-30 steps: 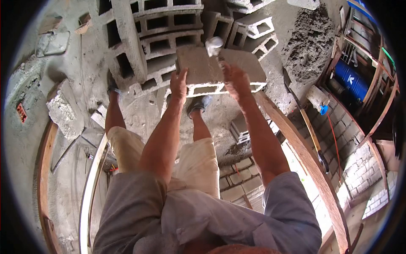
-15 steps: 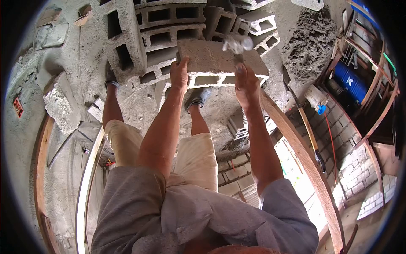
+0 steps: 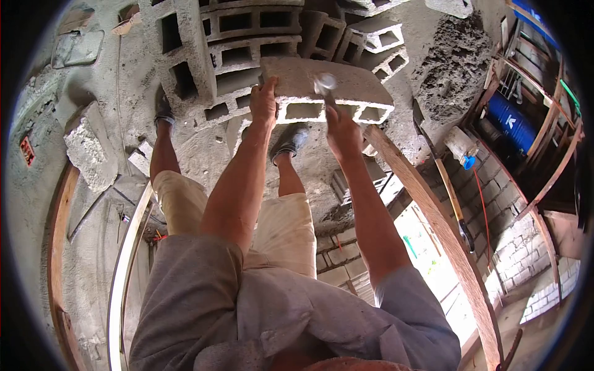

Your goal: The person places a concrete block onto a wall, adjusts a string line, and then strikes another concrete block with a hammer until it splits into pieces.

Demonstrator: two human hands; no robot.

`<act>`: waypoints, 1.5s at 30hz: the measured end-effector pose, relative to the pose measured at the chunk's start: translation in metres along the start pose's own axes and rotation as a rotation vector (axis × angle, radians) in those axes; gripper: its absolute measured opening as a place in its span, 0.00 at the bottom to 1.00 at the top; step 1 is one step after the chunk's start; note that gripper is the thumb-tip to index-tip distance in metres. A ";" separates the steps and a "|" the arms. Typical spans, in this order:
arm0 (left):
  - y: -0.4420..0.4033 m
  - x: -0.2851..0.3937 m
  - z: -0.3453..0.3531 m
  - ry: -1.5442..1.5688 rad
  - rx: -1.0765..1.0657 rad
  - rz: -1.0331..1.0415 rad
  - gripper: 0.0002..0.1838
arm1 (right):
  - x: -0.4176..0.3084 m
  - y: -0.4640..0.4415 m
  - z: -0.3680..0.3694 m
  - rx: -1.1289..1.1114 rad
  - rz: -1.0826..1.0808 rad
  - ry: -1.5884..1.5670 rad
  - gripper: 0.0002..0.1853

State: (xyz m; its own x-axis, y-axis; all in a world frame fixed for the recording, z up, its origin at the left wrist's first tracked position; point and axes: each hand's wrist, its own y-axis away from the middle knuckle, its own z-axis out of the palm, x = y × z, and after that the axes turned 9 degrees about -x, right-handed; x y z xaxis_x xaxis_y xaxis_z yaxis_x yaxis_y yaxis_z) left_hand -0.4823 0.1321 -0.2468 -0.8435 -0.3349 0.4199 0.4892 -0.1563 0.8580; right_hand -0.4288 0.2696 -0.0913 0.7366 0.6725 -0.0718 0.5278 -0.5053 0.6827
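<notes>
A hollow concrete block [image 3: 362,83] lies on its side across other blocks in front of me, its row of openings facing me. My left hand [image 3: 264,104] is closed on its left end, thumb on the upper face. My right hand [image 3: 343,131] is wrapped round the handle of a hammer [image 3: 325,84]. The shiny hammer head is blurred and sits over the middle of the block's upper face; whether it touches cannot be told. My fingers hide part of the handle.
Several more hollow blocks [image 3: 250,52] are stacked behind. A tall block [image 3: 179,62] stands at left, near my foot. A wooden plank [image 3: 427,210] slants at right, beside a long-handled shovel [image 3: 450,188]. Dark rubble [image 3: 455,59] and a blue drum [image 3: 510,120] are farther right.
My right hand and the hammer have swung left and down, from above the block's right part to its middle. My left hand stays on the block's left end.
</notes>
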 end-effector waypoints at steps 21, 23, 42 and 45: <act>0.000 -0.017 -0.036 -0.015 -0.296 -0.261 0.44 | -0.004 -0.028 -0.044 -0.154 0.208 -1.009 0.25; 0.019 0.009 -0.016 -0.353 -0.083 -0.340 0.50 | 0.002 -0.035 -0.048 -0.169 0.248 -0.888 0.24; 0.004 0.014 -0.031 -0.517 -0.302 -0.112 0.42 | 0.037 -0.010 -0.060 -0.530 0.078 -1.128 0.22; -0.001 0.007 -0.040 -0.421 -0.419 -0.044 0.50 | 0.052 0.005 -0.038 -0.422 0.116 -1.416 0.26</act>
State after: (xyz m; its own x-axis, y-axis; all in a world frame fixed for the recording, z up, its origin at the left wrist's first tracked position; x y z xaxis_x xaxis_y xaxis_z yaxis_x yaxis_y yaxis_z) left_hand -0.4797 0.0925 -0.2564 -0.8386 0.0646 0.5410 0.4249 -0.5439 0.7236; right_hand -0.4044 0.3227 -0.0638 0.6852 -0.5592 -0.4667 0.4627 -0.1608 0.8718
